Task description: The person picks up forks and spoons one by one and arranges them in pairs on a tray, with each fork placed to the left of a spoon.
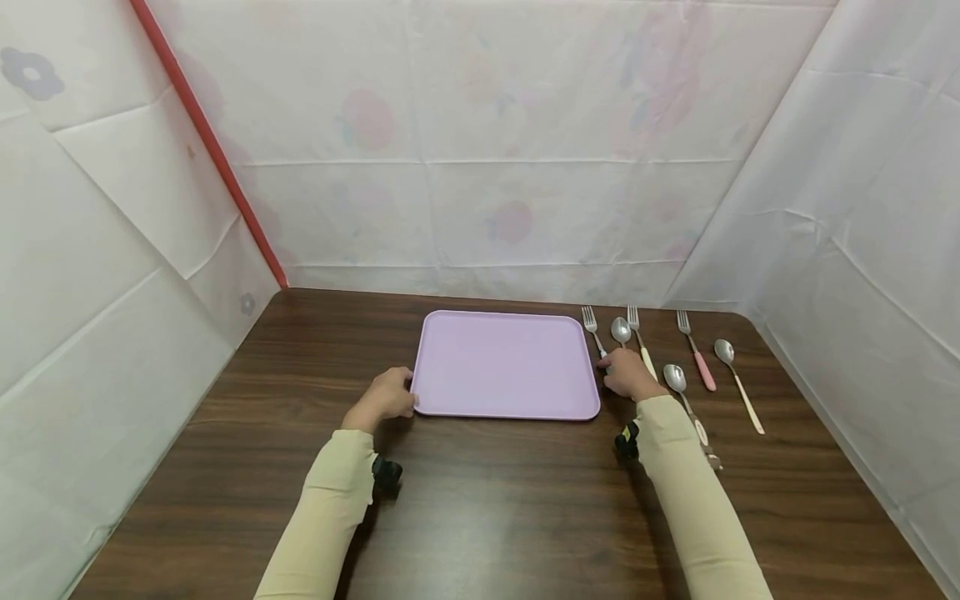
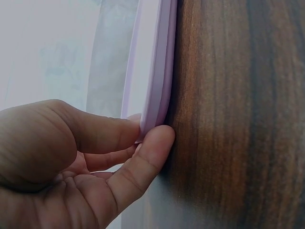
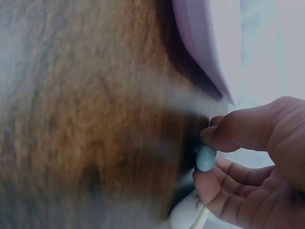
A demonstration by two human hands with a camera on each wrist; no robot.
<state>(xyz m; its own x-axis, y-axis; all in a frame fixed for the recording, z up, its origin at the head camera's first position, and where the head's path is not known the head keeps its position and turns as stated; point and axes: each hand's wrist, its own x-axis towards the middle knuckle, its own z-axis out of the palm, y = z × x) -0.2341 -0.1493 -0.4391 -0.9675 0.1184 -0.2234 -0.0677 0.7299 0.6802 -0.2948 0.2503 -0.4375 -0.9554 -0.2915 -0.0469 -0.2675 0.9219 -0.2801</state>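
Note:
A lilac tray (image 1: 506, 367) lies flat on the table. My left hand (image 1: 388, 395) is at its near left corner, and in the left wrist view the thumb and fingers (image 2: 157, 143) pinch the rim. My right hand (image 1: 628, 374) is just beyond the tray's right edge. It pinches the light blue handle (image 3: 206, 158) of a fork (image 1: 589, 320), whose tines point to the back. Part of that handle is hidden by the fingers. A spoon (image 1: 620, 330) lies close by, its handle covered by the hand; a white handle end (image 3: 186, 213) shows below the fingers.
Right of the tray lie a cream-handled fork (image 1: 643, 350), a pink-handled fork (image 1: 701, 363), a spoon (image 1: 675, 379) partly under the right sleeve, and a slim spoon (image 1: 738, 383). White patterned sheets (image 1: 480, 208) enclose the wooden table (image 1: 480, 500) at the back and sides.

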